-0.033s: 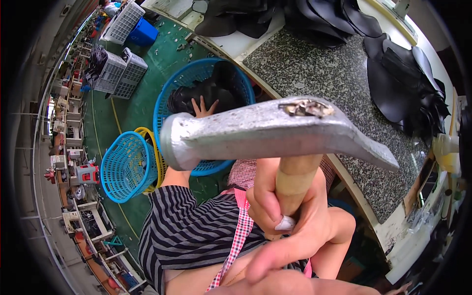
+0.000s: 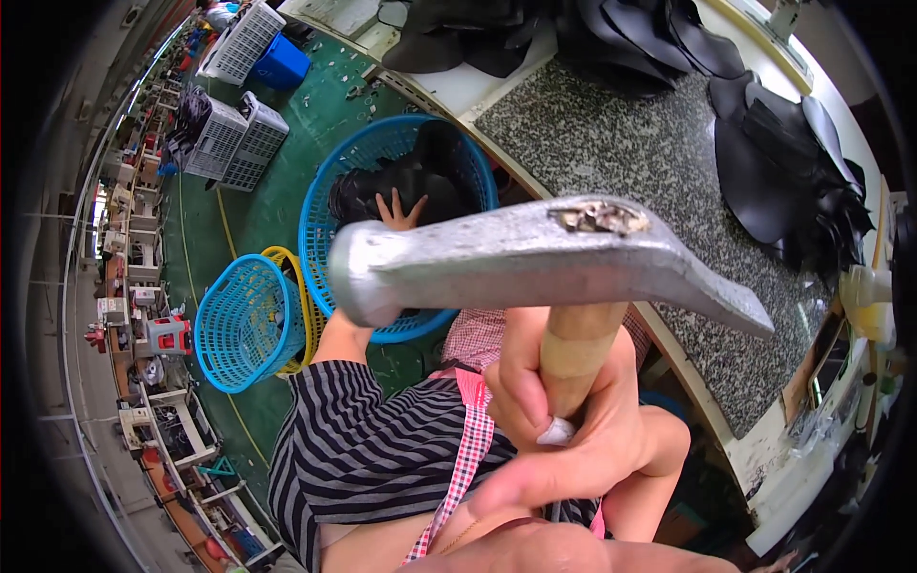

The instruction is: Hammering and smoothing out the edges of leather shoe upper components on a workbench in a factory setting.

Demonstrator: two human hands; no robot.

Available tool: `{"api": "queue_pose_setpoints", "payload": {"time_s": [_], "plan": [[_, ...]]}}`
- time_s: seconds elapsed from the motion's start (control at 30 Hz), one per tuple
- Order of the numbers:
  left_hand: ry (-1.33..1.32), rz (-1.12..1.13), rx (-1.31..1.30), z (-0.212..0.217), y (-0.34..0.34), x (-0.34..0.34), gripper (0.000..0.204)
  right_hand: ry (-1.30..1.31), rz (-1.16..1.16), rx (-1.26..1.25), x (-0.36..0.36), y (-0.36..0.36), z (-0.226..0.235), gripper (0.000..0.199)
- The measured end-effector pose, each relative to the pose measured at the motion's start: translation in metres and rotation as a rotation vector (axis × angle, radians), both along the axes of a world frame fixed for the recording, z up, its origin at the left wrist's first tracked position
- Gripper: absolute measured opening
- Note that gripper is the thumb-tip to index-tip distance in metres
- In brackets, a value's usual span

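Close before me, my right hand (image 2: 592, 420) is wrapped round the wooden handle of a hammer (image 2: 497, 253). Its silver metal head lies across the view, with the blunt face toward the left and the thin curved end toward the right. Something small and white is tucked at the fingers against the handle. Farther off, my left hand (image 2: 398, 210) rests with fingers spread on black sheet pieces (image 2: 368, 194) inside a large blue round basket (image 2: 313, 191). The hammer head hides part of that hand and its wrist.
To the right stands a workbench with a speckled stone slab (image 2: 621, 143). Black cut pieces (image 2: 778, 167) lie in piles on its far and right sides. A smaller blue basket (image 2: 244, 325), a yellow basket (image 2: 310, 315) and grey crates (image 2: 234, 143) stand on the green floor.
The hammer head has shifted slightly to the right and down at its blunt end. My left hand stays spread on the black pieces.
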State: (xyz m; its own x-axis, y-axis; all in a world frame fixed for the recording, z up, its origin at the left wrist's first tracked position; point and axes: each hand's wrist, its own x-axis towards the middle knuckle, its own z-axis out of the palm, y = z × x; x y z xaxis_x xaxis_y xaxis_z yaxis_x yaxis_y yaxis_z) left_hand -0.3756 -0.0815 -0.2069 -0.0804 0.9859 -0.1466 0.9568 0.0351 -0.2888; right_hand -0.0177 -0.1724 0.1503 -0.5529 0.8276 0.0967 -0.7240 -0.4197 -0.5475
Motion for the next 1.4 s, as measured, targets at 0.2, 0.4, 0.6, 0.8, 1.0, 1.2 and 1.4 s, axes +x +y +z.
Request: {"api": "queue_pose_setpoints", "payload": {"time_s": [0.2,0.4,0.6,0.8,1.0,1.2,1.4], "plan": [[-0.377,0.184,0.043,0.09,0.041,0.0,0.104,-0.624,-0.231,0.172,0.04,-0.008,-0.04,0.043],[-0.437,0.267,1.089,0.257,0.155,-0.194,0.125,-0.681,-0.392,-0.062,0.086,-0.047,-0.069,0.025],[-0.491,-0.351,0.512,0.385,0.148,-0.009,0.054,-0.491,-0.634,-0.314,0.124,-0.065,-0.078,0.021],[-0.865,-1.504,0.32,0.423,0.018,0.219,0.02,-0.264,-0.695,-0.353,0.152,-0.076,-0.073,0.012],[-0.889,-1.936,0.529,0.448,-0.039,0.31,0.025,-0.254,-0.83,-0.288,0.163,-0.124,-0.07,0.015],[-0.956,-1.984,0.602,0.459,-0.055,0.324,0.022,-0.264,-0.884,-0.3,0.173,-0.142,-0.081,0.019],[-0.837,-1.79,0.397,0.478,-0.078,0.324,0.016,-0.23,-0.877,-0.294,0.18,-0.143,-0.088,0.02]]}}
